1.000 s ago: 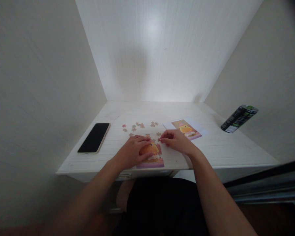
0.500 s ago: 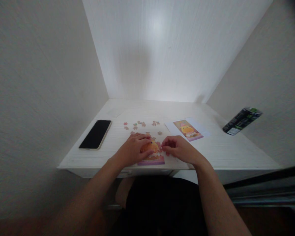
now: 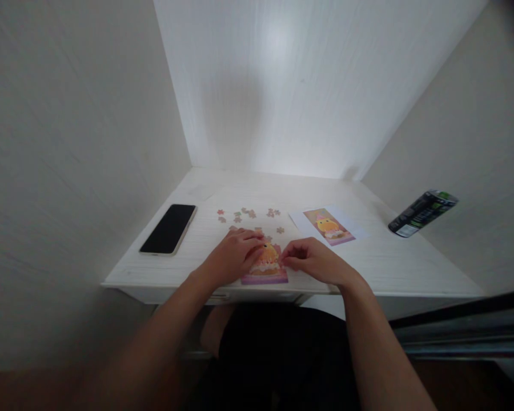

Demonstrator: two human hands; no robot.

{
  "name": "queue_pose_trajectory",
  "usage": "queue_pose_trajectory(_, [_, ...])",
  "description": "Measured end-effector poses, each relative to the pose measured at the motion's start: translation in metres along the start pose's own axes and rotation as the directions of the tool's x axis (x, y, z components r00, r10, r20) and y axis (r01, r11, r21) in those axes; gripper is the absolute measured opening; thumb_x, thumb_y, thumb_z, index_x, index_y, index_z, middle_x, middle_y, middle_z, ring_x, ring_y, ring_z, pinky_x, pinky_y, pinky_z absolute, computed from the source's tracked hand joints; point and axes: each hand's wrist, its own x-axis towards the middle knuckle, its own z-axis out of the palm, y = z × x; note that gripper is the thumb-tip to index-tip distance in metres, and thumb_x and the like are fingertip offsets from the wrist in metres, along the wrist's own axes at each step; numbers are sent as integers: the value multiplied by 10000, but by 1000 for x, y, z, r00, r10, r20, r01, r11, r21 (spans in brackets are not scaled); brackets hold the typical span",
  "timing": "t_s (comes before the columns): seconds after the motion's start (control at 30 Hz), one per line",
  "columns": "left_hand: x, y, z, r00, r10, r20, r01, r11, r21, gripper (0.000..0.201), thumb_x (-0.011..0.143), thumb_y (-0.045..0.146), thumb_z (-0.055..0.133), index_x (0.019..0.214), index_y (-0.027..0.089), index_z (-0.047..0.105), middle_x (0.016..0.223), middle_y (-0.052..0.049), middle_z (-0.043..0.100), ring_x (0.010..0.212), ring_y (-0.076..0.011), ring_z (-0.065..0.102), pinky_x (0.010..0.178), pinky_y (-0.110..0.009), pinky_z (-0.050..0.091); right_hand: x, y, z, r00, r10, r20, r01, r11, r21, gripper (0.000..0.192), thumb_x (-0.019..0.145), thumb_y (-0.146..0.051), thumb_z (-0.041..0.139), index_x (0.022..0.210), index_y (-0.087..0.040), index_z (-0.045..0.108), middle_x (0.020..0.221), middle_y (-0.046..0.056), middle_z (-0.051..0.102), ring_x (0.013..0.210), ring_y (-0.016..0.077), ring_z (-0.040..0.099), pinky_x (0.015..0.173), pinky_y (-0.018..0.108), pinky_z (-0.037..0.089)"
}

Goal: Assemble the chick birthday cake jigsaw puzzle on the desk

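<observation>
A partly assembled jigsaw puzzle (image 3: 265, 275) with a yellow character and a purple lower border lies near the desk's front edge. Across its left side rests my left hand (image 3: 236, 254), fingers stretched out and covering part of the picture. My right hand (image 3: 306, 258) is at the puzzle's right edge, thumb and fingertips pinched together; whatever is between them is too small to make out. Just beyond my hands lie several loose puzzle pieces (image 3: 252, 214), with one single piece (image 3: 280, 230) closer to the puzzle.
A printed picture (image 3: 329, 226) of the same character lies on white paper at the right. To the left is a smartphone (image 3: 168, 229) with a dark screen. A black and green can (image 3: 422, 214) stands at the far right. Walls enclose the white desk (image 3: 394, 265).
My left thumb has drawn back from the middle of the puzzle, uncovering more of the picture. My right hand stays pinched at the right edge. The camera view has shifted slightly.
</observation>
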Motion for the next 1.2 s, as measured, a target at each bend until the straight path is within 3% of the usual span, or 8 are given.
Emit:
queue_pose_trajectory(0.53, [-1,-4,3,1000,-2,6,2,1000,26,306,889,349,559,1140,200,650,1268,-75,617,1201,-235,521,1058,-434,365,3,-15,6,996,29,-85,-55,944,-325,102,782,-216,600,733,-176,681,658,4,632,597,135,527,552,258,367])
queue_pose_trajectory(0.9, [-1,-1,2,1000,-10,12,9,1000,29,313,886,354,567,1136,187,652,1267,-67,620,1196,-222,521,1057,-417,380,6,-18,12,990,49,-129,-96,916,-389,80,762,-227,670,689,-196,655,659,-6,651,603,142,562,555,266,375])
queue_pose_trajectory(1.07, [0,2,0,998,-33,49,32,999,22,310,900,347,546,1150,193,645,1296,-75,602,1214,-228,515,1065,-432,372,8,-11,8,966,100,-240,-184,913,-363,137,838,-261,597,747,-191,671,622,5,649,577,152,574,554,273,380])
queue_pose_trajectory(1.2, [0,1,0,998,-19,60,18,1000,10,276,908,341,533,1106,199,661,1288,-81,607,1203,-229,532,1059,-438,379,6,-4,3,969,86,-234,-165,924,-344,151,850,-284,594,761,-190,672,646,12,659,581,154,574,552,270,383])
